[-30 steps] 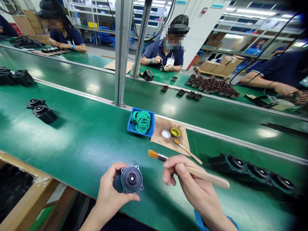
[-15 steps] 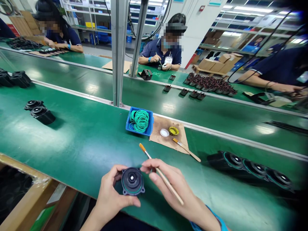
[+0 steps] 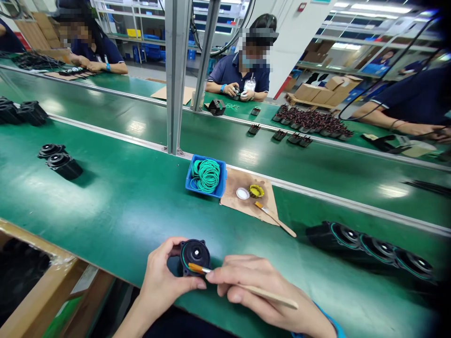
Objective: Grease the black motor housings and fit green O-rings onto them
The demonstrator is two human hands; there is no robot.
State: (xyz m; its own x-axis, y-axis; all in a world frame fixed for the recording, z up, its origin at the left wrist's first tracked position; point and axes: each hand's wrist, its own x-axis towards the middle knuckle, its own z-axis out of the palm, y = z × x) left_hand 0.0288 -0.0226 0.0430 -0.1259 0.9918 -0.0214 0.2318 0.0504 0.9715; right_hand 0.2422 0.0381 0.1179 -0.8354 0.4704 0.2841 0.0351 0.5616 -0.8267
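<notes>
My left hand grips a round black motor housing by its left side, with its open face tilted up toward me. A green sealing ring shows along the rim of that face. Between the thumb and fingers of my right hand is a paintbrush with a pale wooden handle. Its orange bristles lie over the lower edge of the housing's face, by the ring; whether they press on it I cannot tell.
A blue bin of green rings stands beyond my hands. Beside it, cardboard carries a white lid, a yellow pot and a second brush. Housings stand right and left. Co-workers sit across the line.
My right hand has turned the brush and lowered its bristles from above the housing onto its face. The housing, still in my left hand, has shifted slightly and tilted.
</notes>
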